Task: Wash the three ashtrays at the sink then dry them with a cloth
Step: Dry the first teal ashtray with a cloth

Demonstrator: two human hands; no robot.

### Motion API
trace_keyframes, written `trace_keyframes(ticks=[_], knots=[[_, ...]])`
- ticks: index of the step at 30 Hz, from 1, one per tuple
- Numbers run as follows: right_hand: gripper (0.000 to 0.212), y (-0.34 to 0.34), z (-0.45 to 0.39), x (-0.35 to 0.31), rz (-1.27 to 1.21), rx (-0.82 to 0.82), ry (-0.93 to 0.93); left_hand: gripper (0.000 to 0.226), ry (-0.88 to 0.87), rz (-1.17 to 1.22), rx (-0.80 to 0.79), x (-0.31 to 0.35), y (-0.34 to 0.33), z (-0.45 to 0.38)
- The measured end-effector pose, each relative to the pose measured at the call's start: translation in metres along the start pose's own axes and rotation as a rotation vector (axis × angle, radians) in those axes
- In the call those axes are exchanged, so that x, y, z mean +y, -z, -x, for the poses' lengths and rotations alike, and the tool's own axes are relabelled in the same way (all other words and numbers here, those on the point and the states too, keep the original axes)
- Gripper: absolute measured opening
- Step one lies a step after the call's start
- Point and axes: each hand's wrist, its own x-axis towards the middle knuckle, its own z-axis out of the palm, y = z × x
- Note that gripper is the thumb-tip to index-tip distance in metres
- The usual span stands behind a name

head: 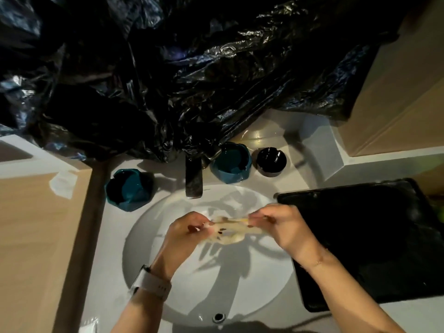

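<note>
Three ashtrays stand on the white counter behind the basin: a teal ashtray (pixel 128 189) left of the faucet, a second teal ashtray (pixel 231 162) right of it, and a small black ashtray (pixel 271 160) further right. Over the white sink (pixel 149 236), my left hand (pixel 185 233) and my right hand (pixel 283 227) each pinch one end of a pale, thin cloth (pixel 230 230) stretched between them. The cloth looks blurred and crumpled in the middle.
A dark faucet (pixel 193 179) points into the basin from the back. Black plastic sheeting (pixel 192 68) hangs over the wall behind. A black tray (pixel 367 241) lies on the counter at the right, overlapping the sink's edge. A watch sits on my left wrist.
</note>
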Motion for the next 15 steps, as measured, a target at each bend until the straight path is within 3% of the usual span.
trace_keyframes(ticks=[4, 7, 9, 11, 13, 15], knots=[[0.015, 0.004, -0.002, -0.016, 0.289, -0.108, 0.14, 0.025, -0.08, -0.195, -0.1, -0.015, 0.008, 0.013], [0.021, -0.005, 0.002, -0.034, 0.484, -0.154, 0.255, 0.025, -0.199, -0.348, -0.065, -0.02, 0.015, 0.022], [0.023, -0.018, 0.005, -0.051, 0.521, -0.195, 0.327, 0.049, -0.28, -0.394, -0.065, -0.021, 0.021, 0.025], [0.022, -0.032, 0.005, -0.066, 0.546, -0.249, 0.316, 0.07, -0.305, -0.297, -0.165, -0.013, 0.022, 0.027], [0.019, -0.044, 0.003, -0.08, 0.571, -0.29, 0.283, 0.063, -0.321, -0.198, -0.239, 0.001, 0.017, 0.031], [0.019, -0.05, 0.003, -0.092, 0.561, -0.269, 0.272, 0.039, -0.302, -0.104, -0.254, 0.009, 0.011, 0.032]])
